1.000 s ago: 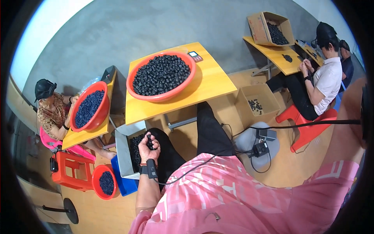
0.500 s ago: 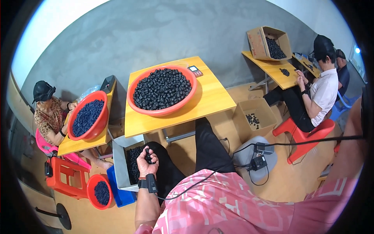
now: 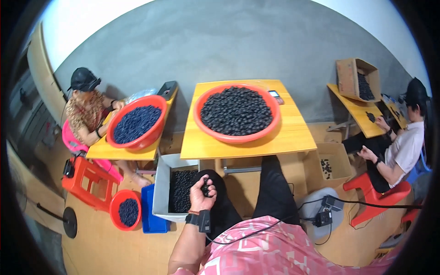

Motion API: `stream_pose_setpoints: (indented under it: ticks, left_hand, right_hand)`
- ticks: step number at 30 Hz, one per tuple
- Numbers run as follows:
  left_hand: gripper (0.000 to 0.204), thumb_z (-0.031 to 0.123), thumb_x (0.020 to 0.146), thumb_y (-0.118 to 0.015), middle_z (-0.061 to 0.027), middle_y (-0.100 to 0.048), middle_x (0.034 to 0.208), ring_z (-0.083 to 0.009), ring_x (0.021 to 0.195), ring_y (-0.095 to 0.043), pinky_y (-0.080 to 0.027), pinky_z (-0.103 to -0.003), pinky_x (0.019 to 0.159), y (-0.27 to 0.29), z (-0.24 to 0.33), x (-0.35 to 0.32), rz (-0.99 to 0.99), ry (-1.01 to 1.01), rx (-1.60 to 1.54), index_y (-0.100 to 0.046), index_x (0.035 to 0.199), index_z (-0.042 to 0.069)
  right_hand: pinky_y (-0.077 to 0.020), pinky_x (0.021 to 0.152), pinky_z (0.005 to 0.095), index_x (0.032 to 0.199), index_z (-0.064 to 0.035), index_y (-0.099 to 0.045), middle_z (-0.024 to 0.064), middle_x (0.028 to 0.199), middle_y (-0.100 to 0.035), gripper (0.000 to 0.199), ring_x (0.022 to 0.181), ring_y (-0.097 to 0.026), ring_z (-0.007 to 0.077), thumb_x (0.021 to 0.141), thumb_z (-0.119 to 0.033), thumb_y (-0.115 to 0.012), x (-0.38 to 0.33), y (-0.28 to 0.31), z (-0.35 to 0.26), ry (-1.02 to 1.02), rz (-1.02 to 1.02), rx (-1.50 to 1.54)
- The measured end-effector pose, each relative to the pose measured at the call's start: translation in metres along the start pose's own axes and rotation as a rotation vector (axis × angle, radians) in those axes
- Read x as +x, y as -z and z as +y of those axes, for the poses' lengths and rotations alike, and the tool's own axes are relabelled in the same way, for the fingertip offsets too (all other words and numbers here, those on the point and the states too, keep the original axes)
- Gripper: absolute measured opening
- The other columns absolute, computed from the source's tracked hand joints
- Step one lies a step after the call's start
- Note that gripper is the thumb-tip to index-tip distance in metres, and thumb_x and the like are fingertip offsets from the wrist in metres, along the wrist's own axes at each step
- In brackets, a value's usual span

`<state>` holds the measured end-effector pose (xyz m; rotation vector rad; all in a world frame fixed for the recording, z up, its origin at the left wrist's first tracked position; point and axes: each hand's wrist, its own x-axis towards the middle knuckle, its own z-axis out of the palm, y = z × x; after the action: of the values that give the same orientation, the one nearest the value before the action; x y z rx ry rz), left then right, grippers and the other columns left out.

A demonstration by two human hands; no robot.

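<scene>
My left hand (image 3: 202, 194) is palm up with the fingers curled round a few small round black parts (image 3: 207, 185). It hovers over my left thigh, at the right side of a pale grey box (image 3: 161, 179) holding many similar black parts (image 3: 182, 187). My right hand is out of the picture. On the yellow table (image 3: 247, 152) in front of me stands a wide red basin (image 3: 198, 120), heaped with round black parts (image 3: 236, 110). How many pieces lie in my left hand cannot be made out.
A mobile phone (image 3: 276, 96) lies behind the basin. Co-workers sit at tables left and right; the left table bears another red basin (image 3: 158, 128). A blue tray (image 3: 147, 214), small red basin (image 3: 112, 215) and cardboard box (image 3: 316, 172) are on the floor. A cable (image 3: 256, 233) crosses my lap.
The whole view has swung left, so things appear farther right. My left hand stays curled round the black parts beside the grey box. My right arm has left the picture's right rim.
</scene>
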<state>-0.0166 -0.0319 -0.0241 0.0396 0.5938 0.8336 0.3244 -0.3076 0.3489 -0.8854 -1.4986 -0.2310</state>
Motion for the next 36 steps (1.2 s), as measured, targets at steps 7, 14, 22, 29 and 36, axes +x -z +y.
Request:
stream_pose_setpoints:
  ticks: [7,14,22,29,36]
  left_hand:
    - [0.016,0.02,0.092,-0.059,-0.0057,-0.06,0.079,-0.0161,0.06,-0.05,-0.037,-0.025,0.047,-0.009,0.007,0.018,-0.027,-0.022,-0.025,-0.062,0.105,0.01]
    - [0.016,0.017,0.092,-0.057,-0.0068,-0.06,0.08,-0.017,0.06,-0.051,-0.039,-0.025,0.048,-0.003,0.001,0.012,-0.051,-0.03,0.003,-0.06,0.105,0.009]
    - [0.024,0.015,0.094,-0.053,-0.0076,-0.058,0.087,-0.0167,0.065,-0.05,-0.038,-0.024,0.049,-0.002,-0.001,0.005,-0.14,-0.039,-0.023,-0.057,0.115,0.006]
    - [0.022,0.013,0.095,-0.059,-0.0077,-0.057,0.093,-0.0157,0.068,-0.049,-0.038,-0.022,0.048,-0.012,0.0,0.004,-0.362,-0.011,-0.007,-0.057,0.115,0.006]
    - [0.02,0.014,0.095,-0.059,-0.0063,-0.055,0.091,-0.0144,0.068,-0.047,-0.035,-0.021,0.048,-0.013,0.0,-0.003,-0.4,-0.025,0.036,-0.057,0.113,0.006]
  right_hand:
    - [-0.0366,0.058,0.0172,0.103,-0.0024,-0.059,-0.0006,0.076,-0.06,0.018,0.064,-0.053,0.0059,0.094,-0.017,-0.056,-0.007,-0.044,0.04,-0.154,-0.029,0.075]
    - [-0.0371,0.06,0.0173,0.108,-0.0016,-0.058,-0.0003,0.079,-0.06,0.022,0.066,-0.053,0.0057,0.095,-0.019,-0.055,0.01,-0.056,0.039,-0.165,-0.055,0.016]
    - [-0.0376,0.063,0.0175,0.114,-0.0008,-0.058,0.0001,0.082,-0.06,0.027,0.069,-0.053,0.0053,0.097,-0.022,-0.055,0.005,-0.061,0.019,-0.225,-0.057,-0.086]
    - [-0.0381,0.065,0.0176,0.119,-0.0001,-0.057,0.0004,0.085,-0.061,0.032,0.072,-0.052,0.0051,0.099,-0.024,-0.054,-0.008,-0.048,0.002,-0.34,-0.033,-0.219]
    - [-0.0385,0.067,0.0178,0.124,0.0007,-0.057,0.0007,0.088,-0.061,0.036,0.074,-0.052,0.0048,0.1,-0.026,-0.054,-0.005,-0.043,0.002,-0.356,0.015,-0.277]
